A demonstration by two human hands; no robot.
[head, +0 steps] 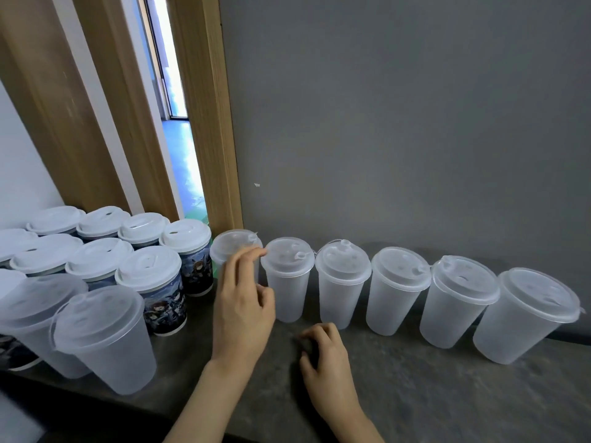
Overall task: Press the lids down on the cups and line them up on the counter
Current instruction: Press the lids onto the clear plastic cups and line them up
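Frosted translucent plastic cups (339,284) with lids are standing in a row on the dark desk (431,391), the left hand (244,302) hovering with relaxed fingers beside the leftmost, the right hand (323,353) curling empty.

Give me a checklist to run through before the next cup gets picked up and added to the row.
1. Left hand free: ok, it holds nothing, its fingers near the leftmost clear cup.
2. Right hand free: ok, curled on the counter, holding nothing.
3. Row of six clear cups along the wall upright: ok.
4. Lids fully seated on the row: cannot tell.
5. Next clear cup within reach: ok, a lidded clear cup stands front left.
6. Space to extend the row leftward: not ok, printed cups stand there.
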